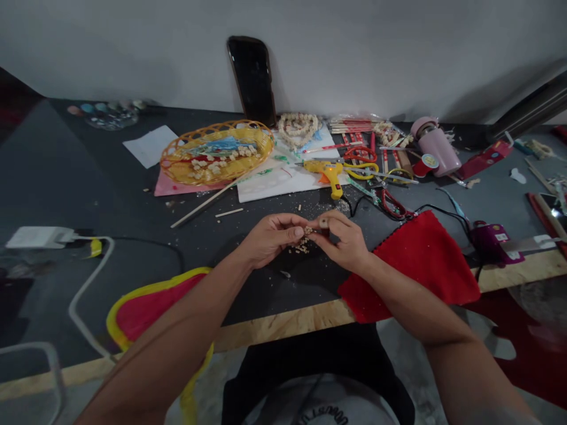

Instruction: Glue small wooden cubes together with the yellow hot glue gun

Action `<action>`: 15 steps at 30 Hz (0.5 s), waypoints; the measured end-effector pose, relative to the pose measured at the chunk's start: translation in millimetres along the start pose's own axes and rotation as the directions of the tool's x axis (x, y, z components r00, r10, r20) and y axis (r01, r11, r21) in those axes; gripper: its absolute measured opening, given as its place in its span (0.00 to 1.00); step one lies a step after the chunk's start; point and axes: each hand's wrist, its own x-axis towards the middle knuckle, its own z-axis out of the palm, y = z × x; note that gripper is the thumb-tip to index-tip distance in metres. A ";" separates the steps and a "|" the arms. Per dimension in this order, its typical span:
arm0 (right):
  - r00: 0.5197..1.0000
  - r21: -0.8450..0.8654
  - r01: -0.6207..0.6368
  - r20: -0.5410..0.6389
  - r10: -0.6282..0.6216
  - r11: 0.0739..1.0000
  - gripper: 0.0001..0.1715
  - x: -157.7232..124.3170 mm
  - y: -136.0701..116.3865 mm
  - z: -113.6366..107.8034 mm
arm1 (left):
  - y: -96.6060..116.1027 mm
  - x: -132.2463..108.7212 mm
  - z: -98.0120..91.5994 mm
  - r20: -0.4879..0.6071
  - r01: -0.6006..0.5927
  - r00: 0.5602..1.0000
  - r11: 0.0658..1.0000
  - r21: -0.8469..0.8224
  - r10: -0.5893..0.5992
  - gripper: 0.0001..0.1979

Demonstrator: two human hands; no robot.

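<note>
Close together over the dark tabletop, my left hand (277, 239) and my right hand (343, 241) meet at the fingertips. Both are closed in a pinch on a cluster of small beige pieces (308, 230), partly hidden by the fingers. A pale, round-ended bit (324, 223) shows at my right fingers; its kind is unclear. Loose beige pieces (302, 248) lie on the table just below the hands. Beyond the hands, a yellow glue gun (325, 170) rests on its side near a white sheet (261, 188).
A yellow woven basket (177, 168) holds beige pieces and blue strips. A phone (253, 79) leans on the wall. Scissors (361, 171), a pink bottle (436, 147) and a purple box (489, 242) stand or lie rightward. Red cloth (420, 260) lies under my right forearm. A white cable (82, 301) runs left.
</note>
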 end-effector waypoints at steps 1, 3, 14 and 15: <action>1.000 -0.008 0.003 -0.002 -0.003 1.000 0.02 0.0 0.1 -0.1 | 0.5 -0.3 0.3 -0.005 -0.002 1.000 1.000 0.007 0.003 0.17; 1.000 -0.013 0.008 0.001 -0.008 1.000 0.02 -0.1 -0.1 0.2 | 1.4 -1.1 1.2 -0.010 -0.001 1.000 0.999 0.033 0.001 0.16; 1.000 0.057 -0.023 -0.012 0.023 0.998 0.03 -0.7 1.2 4.3 | 3.2 -3.2 3.8 0.011 -0.023 1.000 0.997 0.073 0.023 0.15; 1.000 0.063 -0.027 -0.015 0.028 0.998 0.04 -0.6 1.9 4.1 | 3.2 -3.3 3.7 0.019 -0.023 1.000 0.998 0.065 0.022 0.15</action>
